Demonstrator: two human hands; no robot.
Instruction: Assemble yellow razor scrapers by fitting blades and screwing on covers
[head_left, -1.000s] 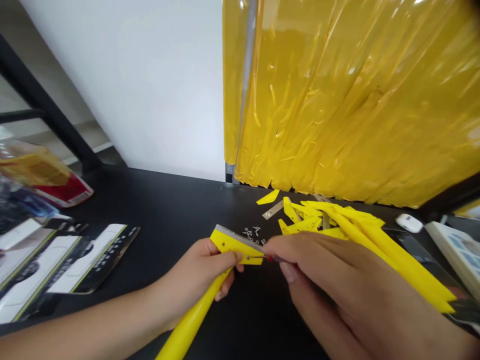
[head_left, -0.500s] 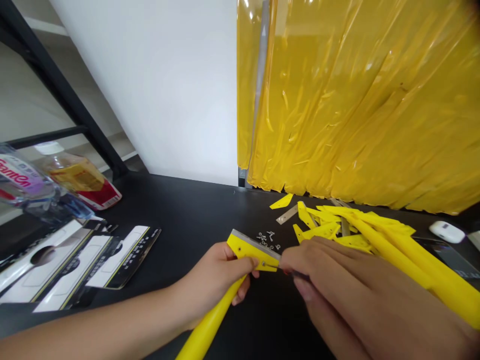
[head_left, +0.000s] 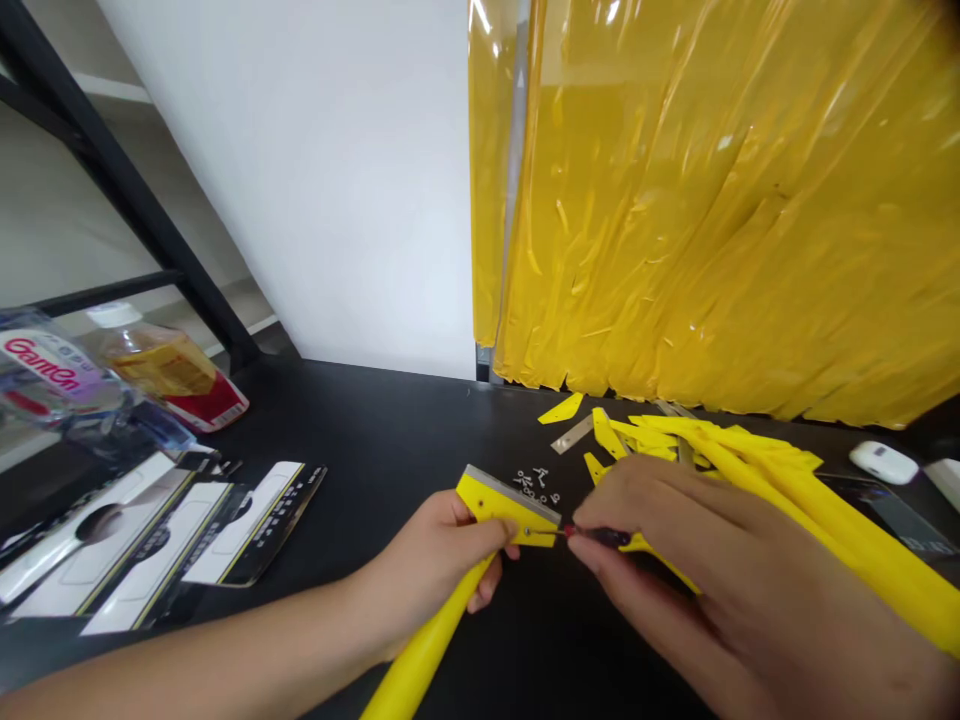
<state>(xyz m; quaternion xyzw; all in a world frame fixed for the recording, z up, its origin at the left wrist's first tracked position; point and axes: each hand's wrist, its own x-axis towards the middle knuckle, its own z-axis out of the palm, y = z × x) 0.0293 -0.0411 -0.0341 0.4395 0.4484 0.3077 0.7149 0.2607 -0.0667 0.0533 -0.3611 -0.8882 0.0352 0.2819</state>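
Note:
My left hand (head_left: 457, 560) is closed around the head of a yellow scraper (head_left: 480, 505), whose handle (head_left: 420, 650) slants down toward the bottom edge. A metal blade (head_left: 510, 491) lies along the head's upper edge, and two small holes or screws show on its face. Between the thumb and fingers of my right hand (head_left: 645, 540) is a small dark red screwdriver (head_left: 604, 536). Its thin shaft reaches left to a screw (head_left: 528, 532) near the head's right end. Small screws and nuts (head_left: 536, 484) lie just behind the scraper head.
Yellow plates and handles (head_left: 720, 440) are piled at the right, near a loose metal blade (head_left: 572, 434). A white mouse-like object (head_left: 883, 462) and a phone (head_left: 900, 515) lie farther right. Packaging cards (head_left: 247, 520) and bottles (head_left: 176, 370) stand at the left.
My right hand has shifted slightly and its grip has changed, so the red screwdriver handle now shows. My left hand still holds the scraper. The whole view has tilted a little.

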